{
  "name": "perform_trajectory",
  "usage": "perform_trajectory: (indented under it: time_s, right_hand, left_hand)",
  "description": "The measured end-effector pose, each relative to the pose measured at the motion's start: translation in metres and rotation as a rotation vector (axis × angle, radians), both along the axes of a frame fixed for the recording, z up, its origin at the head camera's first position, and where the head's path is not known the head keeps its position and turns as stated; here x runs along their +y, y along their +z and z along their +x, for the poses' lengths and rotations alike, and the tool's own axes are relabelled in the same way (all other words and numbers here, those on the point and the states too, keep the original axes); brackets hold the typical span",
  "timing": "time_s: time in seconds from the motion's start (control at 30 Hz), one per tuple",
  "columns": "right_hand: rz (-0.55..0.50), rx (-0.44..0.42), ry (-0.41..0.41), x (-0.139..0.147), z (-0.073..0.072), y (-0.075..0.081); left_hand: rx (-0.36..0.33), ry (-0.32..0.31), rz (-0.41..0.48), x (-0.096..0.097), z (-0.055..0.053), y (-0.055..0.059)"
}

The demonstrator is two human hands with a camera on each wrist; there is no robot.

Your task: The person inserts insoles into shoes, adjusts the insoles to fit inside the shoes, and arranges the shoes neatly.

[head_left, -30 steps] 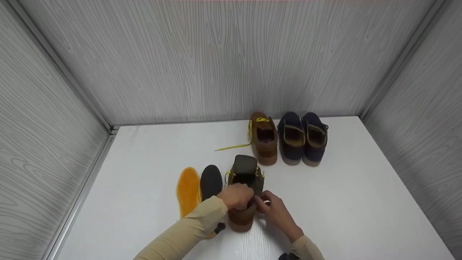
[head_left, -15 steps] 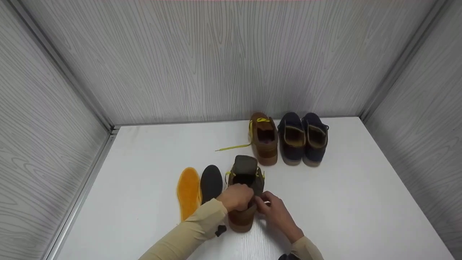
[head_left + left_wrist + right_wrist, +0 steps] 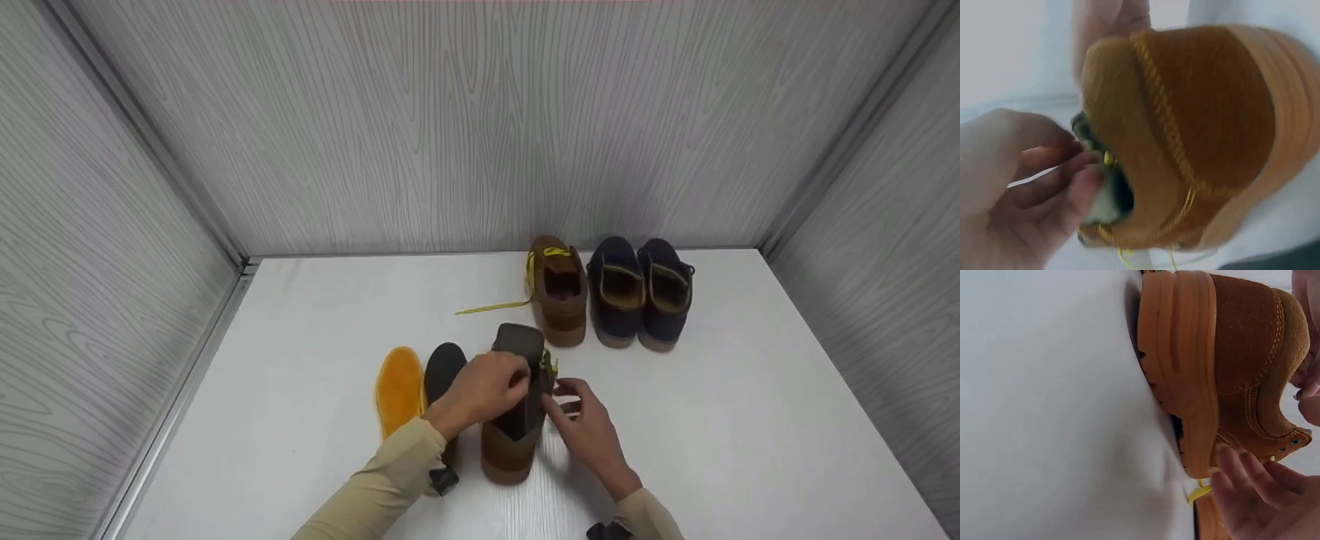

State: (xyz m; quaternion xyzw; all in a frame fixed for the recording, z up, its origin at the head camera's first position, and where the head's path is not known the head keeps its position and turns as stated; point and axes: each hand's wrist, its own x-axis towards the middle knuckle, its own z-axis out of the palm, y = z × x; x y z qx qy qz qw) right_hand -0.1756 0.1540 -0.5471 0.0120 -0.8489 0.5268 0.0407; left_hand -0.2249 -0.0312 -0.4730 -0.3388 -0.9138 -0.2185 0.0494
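Observation:
A brown suede lace-up shoe (image 3: 511, 456) stands heel toward me, its dark tongue (image 3: 520, 339) raised at the far end. My left hand (image 3: 484, 388) is over the shoe's opening, fingers bent near the tongue. In the left wrist view, the thumb and fingertips (image 3: 1085, 188) come close together at the opening; whether they pinch anything is unclear. My right hand (image 3: 589, 427) is at the shoe's right side. In the right wrist view, its fairly straight fingers (image 3: 1255, 475) lie against the side below the eyelets. Yellow lace (image 3: 553, 367) shows near them.
Left of the shoe lie an orange insole (image 3: 399, 386) and a dark insole (image 3: 444, 367), the latter partly behind my left arm. Farther back stand the matching brown shoe (image 3: 562, 311), its yellow lace trailing left, and two navy shoes (image 3: 616, 307). Walls enclose the white table (image 3: 322, 322).
My left hand has come up out of the shoe's opening and moved forward toward the tongue. My right hand has shifted slightly forward along the shoe's side. The view has shifted a little.

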Motion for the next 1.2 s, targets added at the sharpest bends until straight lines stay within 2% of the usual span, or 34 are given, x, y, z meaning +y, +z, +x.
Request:
perform_trajectory:
  time_s: [0.1, 0.2, 0.3, 0.4, 0.5, 0.67, 0.87, 0.97, 1.13, 1.2]
  right_hand:
    - [0.064, 0.139, -0.032, 0.0, -0.01, 0.007]
    - [0.184, 0.254, -0.017, -0.001, -0.023, 0.016]
    - [0.303, 0.327, 0.016, -0.004, -0.037, 0.026]
    - [0.393, 0.359, 0.046, -0.01, -0.049, 0.034]
    - [0.476, 0.356, 0.069, -0.017, -0.059, 0.042]
    - [0.601, 0.335, 0.071, -0.025, -0.067, 0.047]
    - [0.61, 0.41, 0.022, -0.022, -0.067, 0.043]
    - [0.62, 0.48, 0.026, -0.02, -0.068, 0.042]
    - [0.675, 0.603, 0.034, -0.02, -0.066, 0.041]
    - [0.694, 0.628, 0.037, -0.021, -0.064, 0.041]
  left_hand:
    - [0.074, 0.099, 0.09, -0.006, -0.008, 0.0]
    - [0.131, 0.185, 0.107, -0.009, -0.017, -0.003]
    - [0.114, 0.254, 0.09, -0.01, -0.026, -0.008]
    - [0.053, 0.29, 0.052, -0.008, -0.036, -0.012]
    - [0.02, 0.275, 0.026, -0.006, -0.044, -0.014]
    - [0.005, 0.246, 0.054, -0.003, -0.051, -0.018]
    - [-0.01, 0.242, 0.069, -0.006, -0.049, -0.016]
    - [0.048, 0.231, 0.043, -0.007, -0.045, -0.013]
    - [0.2, 0.184, -0.043, -0.008, -0.035, -0.011]
    - [0.231, 0.177, -0.075, -0.008, -0.03, -0.012]
